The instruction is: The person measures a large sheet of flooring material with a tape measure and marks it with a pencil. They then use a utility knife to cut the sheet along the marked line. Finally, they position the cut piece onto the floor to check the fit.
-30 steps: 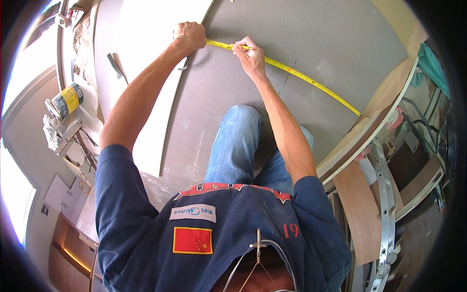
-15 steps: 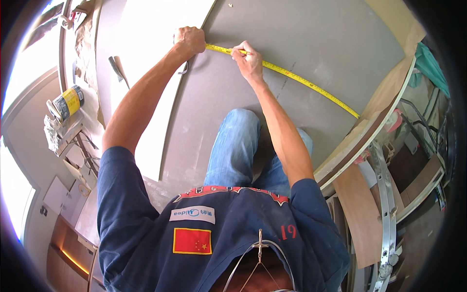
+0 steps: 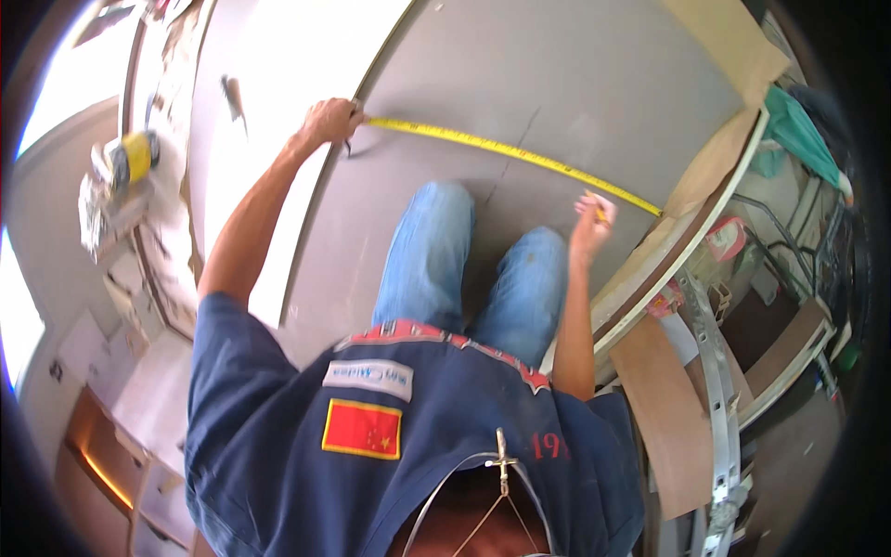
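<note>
A yellow tape measure (image 3: 520, 152) stretches across a large grey board (image 3: 445, 74), its far end at the board's right edge. My left hand (image 3: 331, 122) is closed round the tape's case, mostly hidden in the fingers, beside the edge of a white board (image 3: 269, 84). A short dark strap hangs below that hand. Just nearer to me than the blade's right part, my right hand (image 3: 590, 227) is closed on a thin yellow-orange pencil (image 3: 600, 215), apart from the tape. A dark dashed line crosses the grey board under the blade.
A blurred tool (image 3: 234, 97) with a dark handle lies on the white board. At the left stands a yellow-and-black can (image 3: 137, 158). Beyond the right edge are green cloth (image 3: 806, 139), a long metal bar (image 3: 716, 390) and wood strips (image 3: 664, 418).
My right hand has left the blade and moved right and nearer to me with the pencil. My left hand sits a little left and lower in the view, which has shifted.
</note>
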Demonstrator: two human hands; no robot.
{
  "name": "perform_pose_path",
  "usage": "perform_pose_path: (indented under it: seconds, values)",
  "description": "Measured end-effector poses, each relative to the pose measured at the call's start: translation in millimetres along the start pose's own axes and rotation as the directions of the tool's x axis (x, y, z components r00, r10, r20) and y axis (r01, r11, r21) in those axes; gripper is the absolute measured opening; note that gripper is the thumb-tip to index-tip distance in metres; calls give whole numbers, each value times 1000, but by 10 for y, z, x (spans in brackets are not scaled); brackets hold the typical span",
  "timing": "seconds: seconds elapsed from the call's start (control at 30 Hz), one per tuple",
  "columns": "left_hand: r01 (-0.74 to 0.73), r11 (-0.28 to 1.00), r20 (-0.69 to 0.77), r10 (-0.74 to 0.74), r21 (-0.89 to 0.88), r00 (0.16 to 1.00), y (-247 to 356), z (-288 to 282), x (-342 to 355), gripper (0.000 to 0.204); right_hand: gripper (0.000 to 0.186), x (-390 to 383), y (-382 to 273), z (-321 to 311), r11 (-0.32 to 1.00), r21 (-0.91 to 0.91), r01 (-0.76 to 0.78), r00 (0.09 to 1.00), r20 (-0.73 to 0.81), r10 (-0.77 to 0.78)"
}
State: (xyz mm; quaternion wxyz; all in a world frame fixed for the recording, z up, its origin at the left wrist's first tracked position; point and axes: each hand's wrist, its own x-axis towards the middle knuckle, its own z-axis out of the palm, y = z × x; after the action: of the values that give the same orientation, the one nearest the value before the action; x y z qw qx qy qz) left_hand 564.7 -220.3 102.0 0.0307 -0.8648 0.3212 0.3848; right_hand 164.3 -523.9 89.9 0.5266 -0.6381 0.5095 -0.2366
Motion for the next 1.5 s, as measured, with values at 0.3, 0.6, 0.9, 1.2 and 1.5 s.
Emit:
perform_pose_path:
  seconds: [0.3,0.6,0.9,1.2,1.5]
  values:
    - [-38,998,-246,49,51,968,187,330,-1119,38,23,-788,539,-1390,989,60,-133,988,-67,137]
    - [-38,963,-410,-78,-267,909,109,508,-2379,37,29,-1975,1482,-2163,967,124,-223,972,-44,229]
    - [97,960,-486,-219,-264,846,-684,1097,-3772,37,28,-3211,1647,-2031,963,205,-172,975,-107,197]
    - [51,976,-451,-145,-214,881,-1025,1277,-3791,37,25,-3169,1621,-1876,885,457,87,971,-239,28]
    - [-169,984,-506,116,-59,855,-1357,842,-3101,35,26,-3851,1711,-2000,991,-84,-107,983,-160,93]
